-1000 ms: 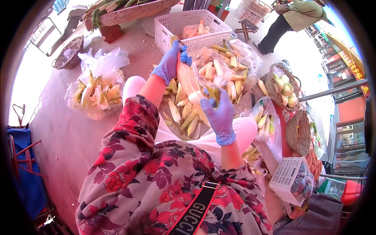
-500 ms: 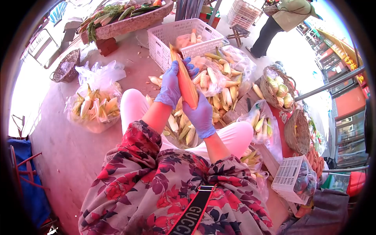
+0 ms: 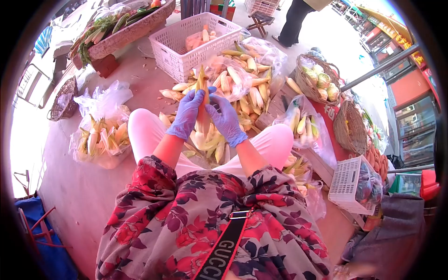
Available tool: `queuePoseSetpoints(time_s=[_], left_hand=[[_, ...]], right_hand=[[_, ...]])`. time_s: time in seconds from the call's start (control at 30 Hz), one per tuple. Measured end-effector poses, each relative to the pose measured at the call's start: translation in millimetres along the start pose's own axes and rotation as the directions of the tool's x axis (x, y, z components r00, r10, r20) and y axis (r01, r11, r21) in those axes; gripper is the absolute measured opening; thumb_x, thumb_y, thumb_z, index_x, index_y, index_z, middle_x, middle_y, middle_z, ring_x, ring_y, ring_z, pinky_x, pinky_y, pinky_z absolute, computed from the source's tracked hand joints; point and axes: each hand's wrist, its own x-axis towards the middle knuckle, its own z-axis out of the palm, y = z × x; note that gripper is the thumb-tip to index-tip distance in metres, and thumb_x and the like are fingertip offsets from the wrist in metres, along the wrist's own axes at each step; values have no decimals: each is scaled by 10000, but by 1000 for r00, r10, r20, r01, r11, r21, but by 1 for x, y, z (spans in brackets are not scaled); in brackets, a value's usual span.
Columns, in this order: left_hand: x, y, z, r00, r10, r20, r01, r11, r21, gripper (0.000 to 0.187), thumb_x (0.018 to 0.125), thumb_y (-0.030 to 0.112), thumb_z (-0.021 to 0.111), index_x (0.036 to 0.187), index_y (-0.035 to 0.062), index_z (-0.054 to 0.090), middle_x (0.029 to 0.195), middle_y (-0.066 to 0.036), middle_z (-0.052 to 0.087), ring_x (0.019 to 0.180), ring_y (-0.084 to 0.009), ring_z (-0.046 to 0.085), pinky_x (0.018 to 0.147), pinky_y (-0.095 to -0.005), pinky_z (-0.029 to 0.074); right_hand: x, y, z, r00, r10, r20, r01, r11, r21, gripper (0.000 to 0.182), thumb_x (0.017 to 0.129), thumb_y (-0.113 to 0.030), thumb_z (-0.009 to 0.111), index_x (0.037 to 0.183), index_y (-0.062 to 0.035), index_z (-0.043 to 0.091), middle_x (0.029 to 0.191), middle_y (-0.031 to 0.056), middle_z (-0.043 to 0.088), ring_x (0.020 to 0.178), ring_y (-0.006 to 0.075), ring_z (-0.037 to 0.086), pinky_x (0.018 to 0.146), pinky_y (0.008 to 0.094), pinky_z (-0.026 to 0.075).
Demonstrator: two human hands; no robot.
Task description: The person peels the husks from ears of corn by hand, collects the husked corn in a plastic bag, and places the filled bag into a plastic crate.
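Observation:
An ear of corn in its husk point(image 3: 202, 116) stands nearly upright between my hands, its pointed tip upward. My left hand point(image 3: 187, 113), in a thin blue-purple glove, has its fingers closed round the ear's left side. On the other side my right hand point(image 3: 224, 115), gloved alike, pinches near the upper part of the ear. Below and beyond them lies a pile of corn ears and husks point(image 3: 218, 144) between my knees. Clear plastic bags with peeled, pale ears point(image 3: 228, 79) lie just behind the hands.
A white plastic crate point(image 3: 170, 59) stands ahead. At left sits a bag of corn and husks point(image 3: 103, 140). To the right are a basket of cabbages point(image 3: 323, 83), a flat woven basket point(image 3: 350, 127) and a small white crate point(image 3: 344, 179). A person in dark trousers point(image 3: 295, 21) stands ahead.
Both hands have moved lower and nearer my body with the corn, which is now more upright. The view has shifted, and the standing person shows less.

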Motion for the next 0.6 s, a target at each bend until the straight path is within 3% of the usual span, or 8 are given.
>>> queuePoseSetpoints(time_s=[0.03, 0.13, 0.17, 0.3, 0.4, 0.53, 0.57, 0.6], left_hand=[[-4, -17, -2, 995, -7, -104, 6, 1000, -6, 265, 896, 176, 543, 1075, -21, 538, 903, -54, 628, 794, -113, 585, 727, -243, 488], [-7, -32, -9, 971, 96, -217, -75, 992, 103, 141, 854, 108, 595, 957, 12, 580, 845, -28, 615, 736, -95, 577, 697, -219, 483], [-9, -31, -11, 951, 17, -310, 32, 988, 153, 93, 825, 96, 630, 877, 30, 591, 798, -6, 599, 696, -73, 555, 648, -199, 464], [-7, -39, -18, 979, 86, -186, -41, 971, 237, 133, 825, 123, 636, 895, 19, 593, 768, 9, 585, 653, -49, 511, 585, -191, 427], [1, -44, -29, 983, 91, -162, -11, 900, 435, 159, 853, 152, 604, 932, 15, 592, 773, 15, 581, 659, -44, 507, 586, -190, 421], [-6, -41, -22, 997, -5, -71, 22, 972, 235, 246, 880, 205, 569, 1018, 1, 571, 869, 3, 583, 760, -60, 508, 673, -196, 412], [-16, -42, -21, 998, -51, -27, 58, 927, 372, 273, 884, 218, 563, 1055, 5, 567, 918, -1, 579, 836, -73, 506, 761, -224, 410], [-34, -28, -4, 996, -77, 38, 56, 923, 381, 309, 894, 244, 551, 1086, 2, 558, 940, 0, 575, 896, -83, 502, 822, -242, 399]], right_hand=[[2, 3, 3, 998, 55, 20, -55, 998, 12, 350, 828, -178, 595, 1118, 10, 538, 810, 101, 607, 687, 161, 569, 643, 289, 467], [-3, 4, 7, 990, 143, 9, -143, 989, -30, 226, 824, -141, 592, 979, 22, 605, 743, 79, 619, 652, 86, 536, 613, 259, 461], [-6, 5, 7, 985, 171, 7, -171, 985, -28, 215, 820, -140, 593, 953, 28, 610, 718, 73, 617, 638, 78, 522, 601, 257, 457], [-8, 1, 8, 952, 306, 9, -306, 952, 18, 188, 809, -155, 591, 834, 28, 625, 594, 48, 579, 567, 50, 433, 527, 256, 414], [-4, 9, 12, 933, 359, -12, -359, 933, 3, 207, 788, -182, 606, 766, 21, 636, 555, 61, 561, 528, 64, 454, 509, 267, 410], [5, 21, 15, 918, 359, -169, -381, 916, -123, 248, 790, -224, 596, 751, 16, 644, 556, 82, 570, 522, 130, 538, 519, 306, 430], [9, 33, 7, 898, 389, -205, -428, 882, -198, 273, 802, -244, 589, 744, 18, 643, 560, 87, 579, 526, 150, 556, 524, 313, 436], [10, 73, -8, 807, 557, -196, -585, 801, -129, 289, 828, -259, 562, 771, 11, 651, 614, 90, 619, 540, 197, 585, 529, 315, 453]])
